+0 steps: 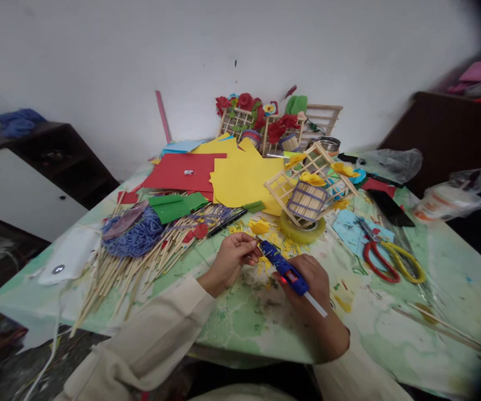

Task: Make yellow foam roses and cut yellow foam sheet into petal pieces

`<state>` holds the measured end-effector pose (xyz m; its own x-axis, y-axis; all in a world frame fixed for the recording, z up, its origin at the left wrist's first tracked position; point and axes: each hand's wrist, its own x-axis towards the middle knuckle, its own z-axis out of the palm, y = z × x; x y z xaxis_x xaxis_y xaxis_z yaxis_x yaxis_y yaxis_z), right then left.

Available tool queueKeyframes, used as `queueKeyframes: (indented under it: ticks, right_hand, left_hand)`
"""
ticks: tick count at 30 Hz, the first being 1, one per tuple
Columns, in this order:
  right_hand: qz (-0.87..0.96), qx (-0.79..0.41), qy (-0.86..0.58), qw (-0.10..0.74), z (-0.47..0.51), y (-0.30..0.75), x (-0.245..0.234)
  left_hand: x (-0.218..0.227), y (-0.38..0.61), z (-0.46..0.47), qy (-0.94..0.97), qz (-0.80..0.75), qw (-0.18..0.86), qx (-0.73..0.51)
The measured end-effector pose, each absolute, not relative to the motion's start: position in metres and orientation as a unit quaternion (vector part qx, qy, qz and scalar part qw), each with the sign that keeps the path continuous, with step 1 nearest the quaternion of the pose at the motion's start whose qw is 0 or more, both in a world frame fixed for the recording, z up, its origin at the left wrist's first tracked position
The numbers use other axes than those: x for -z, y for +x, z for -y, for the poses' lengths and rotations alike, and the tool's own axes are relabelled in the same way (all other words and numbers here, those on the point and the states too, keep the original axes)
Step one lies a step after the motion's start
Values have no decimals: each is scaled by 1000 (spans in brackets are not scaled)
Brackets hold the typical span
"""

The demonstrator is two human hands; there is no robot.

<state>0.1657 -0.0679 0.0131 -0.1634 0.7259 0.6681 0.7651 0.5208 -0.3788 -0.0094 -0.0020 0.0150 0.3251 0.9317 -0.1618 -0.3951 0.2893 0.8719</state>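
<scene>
My right hand point(312, 281) grips a blue hot glue gun point(284, 267), its nozzle pointing up-left toward my left hand. A clear glue stick point(316, 306) pokes out of the gun's back end. My left hand point(232, 257) is closed in a pinch on a small piece held at the nozzle tip; I cannot make out what it is. Yellow paper scraps point(265, 234) lie around both hands. Just beyond them a tilted stick lattice frame point(307, 181) with yellow paper flowers leans over a tub of toothpicks point(307, 200) and a roll of tape point(301, 229).
Bamboo skewers point(140, 262) and blue yarn point(137, 236) lie at the left. Red point(181, 171), yellow point(240, 178) and green point(172, 206) paper sheets cover the middle. Red-and-yellow scissors point(386, 259) lie at the right. Lattice frames with red flowers point(257, 120) stand against the wall. A dark phone point(388, 207) lies nearby.
</scene>
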Motion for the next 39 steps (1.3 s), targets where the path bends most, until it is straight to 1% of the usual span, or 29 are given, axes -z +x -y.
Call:
queueKeyframes:
  ticks: [22,39]
  right_hand:
    - [764,47,-490,417,68,165,-14]
    - [745,36,-507,431,69,165,-14]
  left_hand:
    - [-14,-9,2,376,-379,714,-453]
    - [-18,-11,1,387,-381,705,-455]
